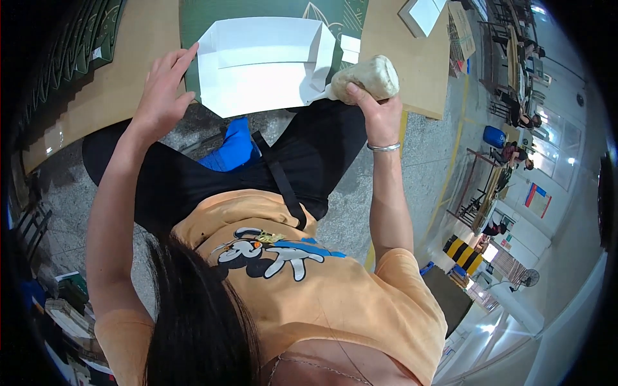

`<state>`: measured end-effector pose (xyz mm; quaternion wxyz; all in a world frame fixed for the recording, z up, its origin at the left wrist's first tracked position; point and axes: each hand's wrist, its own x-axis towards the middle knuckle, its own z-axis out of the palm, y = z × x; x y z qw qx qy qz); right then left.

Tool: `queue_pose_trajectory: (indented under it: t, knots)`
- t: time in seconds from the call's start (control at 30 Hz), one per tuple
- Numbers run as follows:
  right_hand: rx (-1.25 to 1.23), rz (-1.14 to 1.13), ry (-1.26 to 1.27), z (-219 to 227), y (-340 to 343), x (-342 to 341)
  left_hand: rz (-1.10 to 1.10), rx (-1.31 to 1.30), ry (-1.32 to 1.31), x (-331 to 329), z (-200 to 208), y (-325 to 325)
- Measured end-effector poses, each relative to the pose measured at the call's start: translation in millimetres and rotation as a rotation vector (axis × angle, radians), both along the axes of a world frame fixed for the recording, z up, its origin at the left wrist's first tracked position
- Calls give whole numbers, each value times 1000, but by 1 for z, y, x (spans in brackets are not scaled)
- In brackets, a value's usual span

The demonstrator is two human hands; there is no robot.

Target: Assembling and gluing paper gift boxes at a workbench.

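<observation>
Head view: the right hand (pixel 380 112), fingers mostly hidden, is gripping a whitish bottle (pixel 365 76), its long axis slanting and nozzle (pixel 326 94) pointing lower-left, tip indistinct beside the white tray (pixel 257 87). The left hand (pixel 161 96), uncurled, is touching the tray's left edge.

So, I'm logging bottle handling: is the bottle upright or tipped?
Tipped: the bottle slants in the right hand, its nozzle pointing toward the white tray.

Folded paper piece (pixel 264 87) lies on a flat sheet (pixel 225 8) atop the table (pixel 412 71); left hand (pixel 166 87) at its left edge, bottle (pixel 367 76) in right hand (pixel 381 117) by its near right corner. Small slips (pixel 350 48) right of it; box (pixel 421 16) farther right.
</observation>
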<state>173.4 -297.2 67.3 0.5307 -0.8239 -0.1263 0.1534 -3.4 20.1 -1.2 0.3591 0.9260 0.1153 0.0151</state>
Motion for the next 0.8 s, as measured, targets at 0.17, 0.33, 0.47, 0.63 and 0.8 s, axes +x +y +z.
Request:
queue_pose_trajectory:
  t: [0.17,0.33,0.47,0.63,0.8]
  knots:
    - [-41,-46,-7,-1,-7,7,1,-1,3,1,0,-1]
    - [31,-67,-43,3,-5,10,-15,-16,-21,1,0,0]
    - [125,-105,-41,7,-3,16,-7,-4,-1,0,1,-1]
    - [77,-123,-56,-3,-10,26,-1,-18,-9,0,1,-1]
    - [21,-88,-34,-5,-8,12,-5,-19,-13,0,2,-1]
